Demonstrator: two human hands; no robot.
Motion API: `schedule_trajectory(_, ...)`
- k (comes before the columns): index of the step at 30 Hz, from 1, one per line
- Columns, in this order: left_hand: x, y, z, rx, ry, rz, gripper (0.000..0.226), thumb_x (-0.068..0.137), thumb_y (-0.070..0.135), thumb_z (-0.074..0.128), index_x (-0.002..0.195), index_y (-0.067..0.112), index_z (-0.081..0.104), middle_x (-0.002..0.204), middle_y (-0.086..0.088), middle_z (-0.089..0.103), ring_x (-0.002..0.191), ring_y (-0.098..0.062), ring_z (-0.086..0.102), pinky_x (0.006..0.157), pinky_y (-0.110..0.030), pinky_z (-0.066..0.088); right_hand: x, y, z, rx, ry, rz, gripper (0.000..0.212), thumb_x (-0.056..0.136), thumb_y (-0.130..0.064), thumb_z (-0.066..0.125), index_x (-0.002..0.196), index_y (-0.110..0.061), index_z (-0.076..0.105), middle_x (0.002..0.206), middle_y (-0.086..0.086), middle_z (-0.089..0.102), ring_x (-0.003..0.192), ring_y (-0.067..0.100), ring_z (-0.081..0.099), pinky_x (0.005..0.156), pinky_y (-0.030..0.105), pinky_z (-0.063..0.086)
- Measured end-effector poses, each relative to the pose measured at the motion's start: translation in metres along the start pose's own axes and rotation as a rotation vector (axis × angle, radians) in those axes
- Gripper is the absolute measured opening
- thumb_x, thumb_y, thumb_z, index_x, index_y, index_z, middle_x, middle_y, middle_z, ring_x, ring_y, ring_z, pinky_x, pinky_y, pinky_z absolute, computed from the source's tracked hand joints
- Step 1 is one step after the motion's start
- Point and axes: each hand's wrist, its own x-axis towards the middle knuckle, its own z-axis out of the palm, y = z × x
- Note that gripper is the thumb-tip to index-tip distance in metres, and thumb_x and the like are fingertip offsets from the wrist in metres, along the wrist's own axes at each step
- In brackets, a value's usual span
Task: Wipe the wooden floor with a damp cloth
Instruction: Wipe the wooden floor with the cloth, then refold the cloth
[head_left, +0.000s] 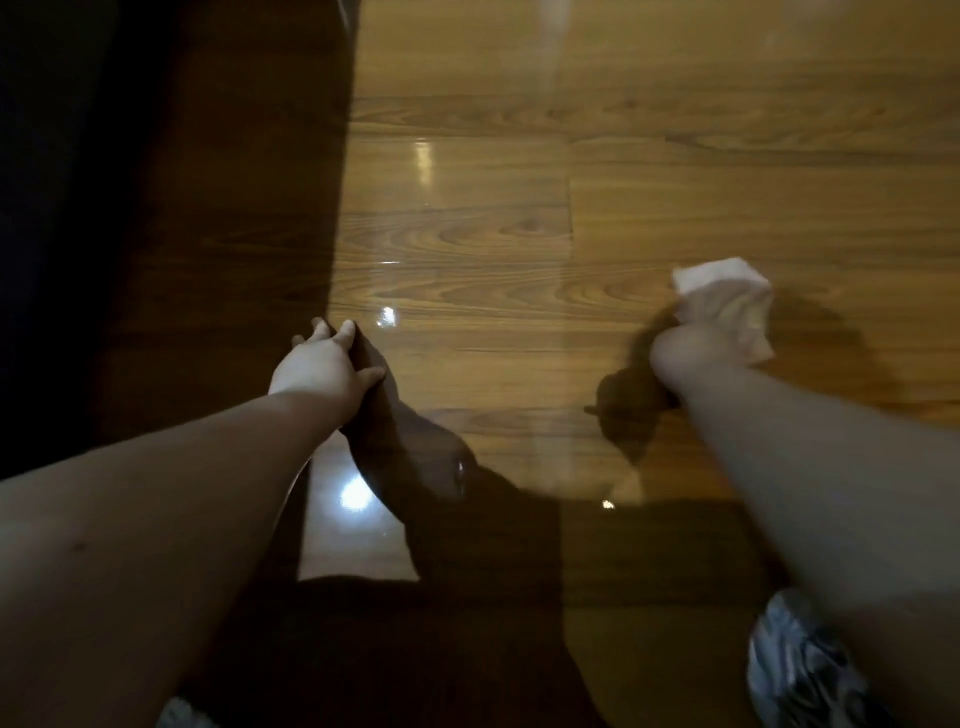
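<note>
Wooden floor, left hand flat, right hand around cloth

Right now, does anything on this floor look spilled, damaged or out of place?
Nothing stands out. The wooden floor shows only glossy reflections; the right hand grips a white cloth. The dark left side is too dim to judge.

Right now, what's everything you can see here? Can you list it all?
floor: one, shiny brown wood, fills most of the view.
cloth: one, white, crumpled, right of centre.
dark shape: one, black, along the left edge; can't tell what it is.
fabric: one piece, grey and white pattern, bottom right corner.
left hand: one, fingers spread, resting on the floor, left of centre.
right hand: one, blurred, grips the cloth.
</note>
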Motion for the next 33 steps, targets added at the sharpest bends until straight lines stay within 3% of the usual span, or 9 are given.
schedule_trajectory(6,-0.047,0.017,0.024,0.059,-0.077,0.004,0.070,0.098,0.028,0.052,0.155,0.026,0.011,0.162,-0.007,-0.002,0.148,-0.030,0.007,0.117,-0.045,0.025,-0.096,-0.039,0.058,-0.246,-0.210,-0.814,0.056,0.095,-0.008,0.040,0.149,-0.020,0.032,0.161,0.005,0.011,0.147,0.024,0.010,0.118,0.038,0.014)
schedule_trajectory(8,-0.058,0.024,0.030,0.070,-0.096,0.015,0.071,0.097,0.028,0.053,0.155,0.027,0.011,0.162,-0.006,-0.002,0.148,-0.031,0.007,0.116,-0.045,0.026,-0.101,-0.025,0.051,-0.192,-0.275,-0.966,0.069,0.092,-0.002,0.043,0.152,-0.031,0.024,0.161,-0.006,-0.004,0.148,0.016,-0.004,0.120,0.034,0.003)
schedule_trajectory(10,-0.067,0.029,0.036,0.062,-0.115,0.041,0.070,0.097,0.027,0.053,0.154,0.028,0.014,0.163,-0.005,-0.001,0.148,-0.031,0.009,0.115,-0.042,0.028,-0.088,-0.004,0.036,-0.170,-0.251,-1.017,0.058,0.095,-0.001,0.045,0.149,-0.020,0.036,0.161,-0.001,0.012,0.146,0.015,0.013,0.117,0.027,0.012)
schedule_trajectory(13,-0.084,0.033,0.050,0.032,-0.109,0.083,0.069,0.096,0.024,0.053,0.154,0.028,0.016,0.162,-0.004,-0.002,0.148,-0.030,0.010,0.112,-0.038,0.031,-0.058,0.041,0.004,0.114,-0.106,-0.661,0.030,0.104,-0.013,0.032,0.102,-0.001,0.060,0.106,0.019,0.055,0.091,0.016,0.062,0.079,0.023,0.049)
schedule_trajectory(17,-0.103,0.034,0.074,0.033,-0.107,0.074,0.074,0.094,0.018,0.052,0.155,0.029,0.011,0.162,-0.002,-0.007,0.149,-0.027,0.004,0.112,-0.039,0.035,-0.016,0.110,-0.025,-0.196,-0.093,0.110,0.046,0.100,-0.028,0.039,0.142,-0.010,0.042,0.146,0.015,0.038,0.131,0.034,0.040,0.108,0.043,0.036)
schedule_trajectory(22,-0.126,0.041,0.090,0.054,-0.112,0.061,0.073,0.093,0.020,0.052,0.155,0.028,0.014,0.163,-0.004,-0.002,0.148,-0.028,0.014,0.110,-0.038,0.035,-0.072,0.078,0.010,-0.058,-0.050,-0.338,0.039,0.095,-0.018,0.051,0.133,-0.014,0.055,0.138,0.011,0.051,0.126,0.032,0.043,0.102,0.031,0.034)
schedule_trajectory(25,-0.136,0.054,0.076,-0.020,-0.156,0.053,0.054,0.093,0.026,0.055,0.145,0.024,0.041,0.147,-0.010,0.042,0.122,-0.027,0.052,0.092,-0.032,0.048,-0.106,0.043,0.023,0.127,-0.201,-0.679,0.038,0.087,-0.007,0.055,0.121,-0.020,0.065,0.131,0.005,0.056,0.116,0.026,0.048,0.091,0.025,0.037)
schedule_trajectory(27,-0.144,0.068,0.058,-0.253,-0.139,0.006,0.044,0.091,0.030,0.060,0.134,0.021,0.054,0.120,-0.005,0.061,0.101,-0.020,0.059,0.081,-0.026,0.046,-0.107,0.028,0.006,0.371,-0.360,-0.539,0.038,0.085,-0.006,0.052,0.118,-0.023,0.061,0.114,0.009,0.063,0.094,0.025,0.059,0.075,0.025,0.045)
schedule_trajectory(33,-0.156,0.128,-0.015,-0.936,-0.181,-0.098,0.041,0.091,0.019,0.061,0.131,0.019,0.053,0.128,-0.003,0.053,0.111,-0.020,0.053,0.088,-0.037,0.049,-0.106,0.033,-0.074,0.910,-0.651,-0.132,0.016,0.087,-0.003,0.045,0.082,-0.004,0.061,0.059,0.011,0.065,0.060,0.028,0.066,0.061,0.038,0.056)
